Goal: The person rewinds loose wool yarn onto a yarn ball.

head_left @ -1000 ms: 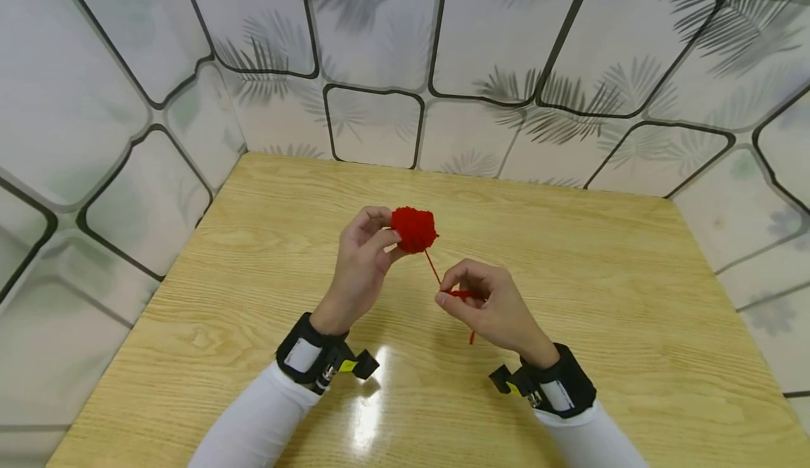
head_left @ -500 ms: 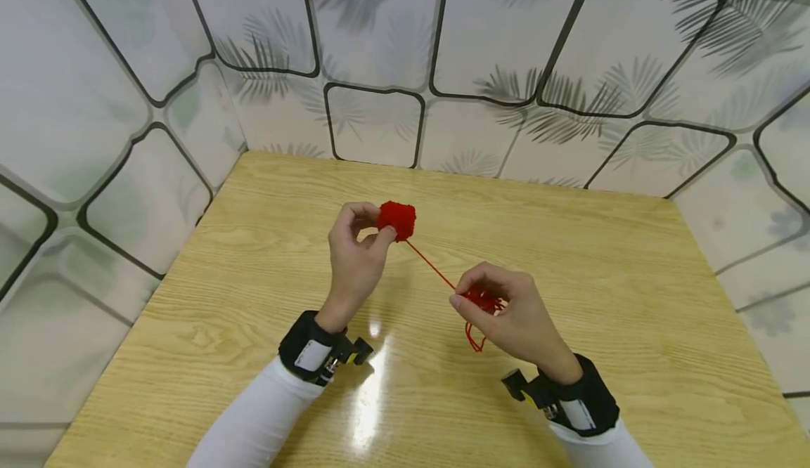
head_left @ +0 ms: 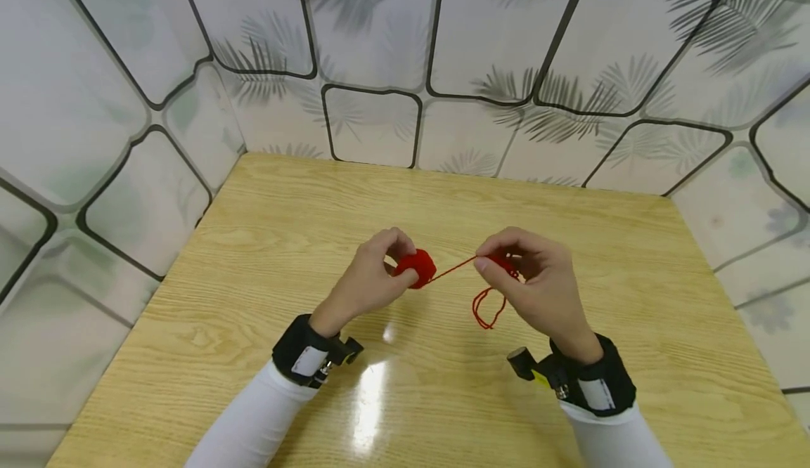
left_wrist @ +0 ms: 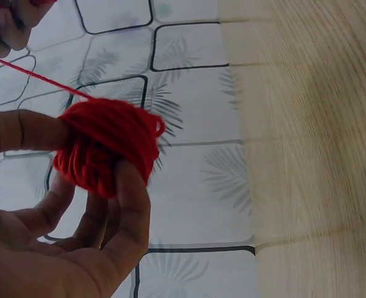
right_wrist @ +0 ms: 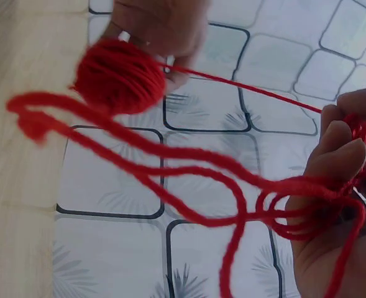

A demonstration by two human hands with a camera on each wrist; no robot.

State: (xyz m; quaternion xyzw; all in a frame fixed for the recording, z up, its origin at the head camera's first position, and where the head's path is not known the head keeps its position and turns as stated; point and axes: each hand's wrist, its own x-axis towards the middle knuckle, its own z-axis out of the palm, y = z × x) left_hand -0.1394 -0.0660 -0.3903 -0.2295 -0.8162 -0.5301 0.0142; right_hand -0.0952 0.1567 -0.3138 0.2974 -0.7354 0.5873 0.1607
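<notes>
My left hand (head_left: 373, 278) pinches a small red ball of yarn (head_left: 418, 269) between thumb and fingers, above the table. In the left wrist view the wound strands of the ball (left_wrist: 108, 146) show clearly, with a little loop sticking out at one side. A taut red strand (head_left: 452, 269) runs from the ball to my right hand (head_left: 538, 278), whose thumb and index finger pinch it. More loose yarn is bunched in the right palm. Loops of yarn (right_wrist: 189, 167) dangle from that hand in the right wrist view.
A wood-grain table (head_left: 285, 208) lies beneath both hands. Patterned panels (head_left: 373, 127) with stone outlines and leaf prints stand along its back and sides. Each wrist wears a black strap (head_left: 304, 352) with a small camera.
The left hand first went left, then came back nearer with the ball. The right hand moved right and up; the strand between them lengthened, and looser loops now hang from the right hand.
</notes>
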